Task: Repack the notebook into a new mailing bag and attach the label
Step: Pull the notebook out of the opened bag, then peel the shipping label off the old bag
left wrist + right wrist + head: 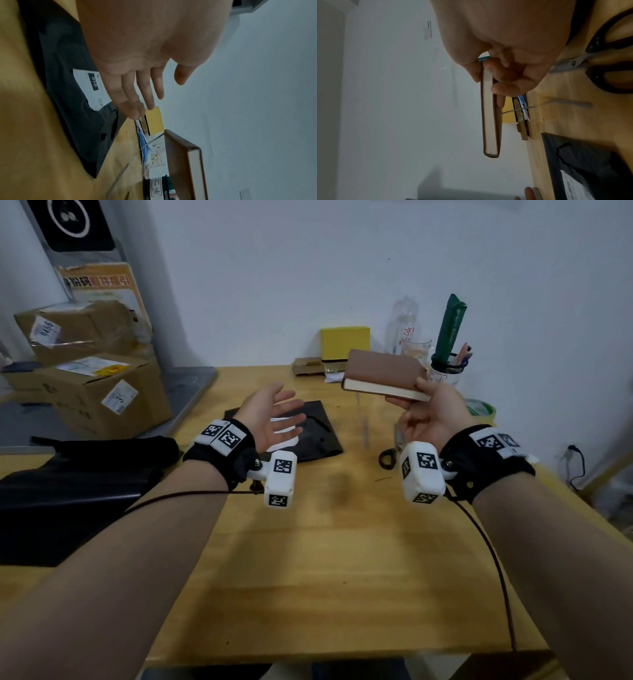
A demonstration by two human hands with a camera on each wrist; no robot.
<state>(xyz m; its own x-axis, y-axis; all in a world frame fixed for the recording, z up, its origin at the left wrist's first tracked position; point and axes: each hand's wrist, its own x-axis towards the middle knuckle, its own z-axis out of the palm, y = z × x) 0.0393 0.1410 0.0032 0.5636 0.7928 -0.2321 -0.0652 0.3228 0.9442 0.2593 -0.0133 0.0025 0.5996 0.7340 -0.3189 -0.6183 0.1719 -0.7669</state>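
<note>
My right hand grips a brown notebook by one end, thumb on the cover and fingers underneath, and holds it level above the table. The notebook shows its cream page edge in the right wrist view, and the notebook is also in the left wrist view. My left hand hovers palm up with straight fingers, empty, above a black mailing bag lying flat on the table. That bag carries a white label marked 010.
More black bags lie at the table's left edge. Scissors lie on the wooden table below my right hand. A yellow box, a bottle, a pen cup and a tape roll stand along the wall. Cardboard boxes are stacked at left.
</note>
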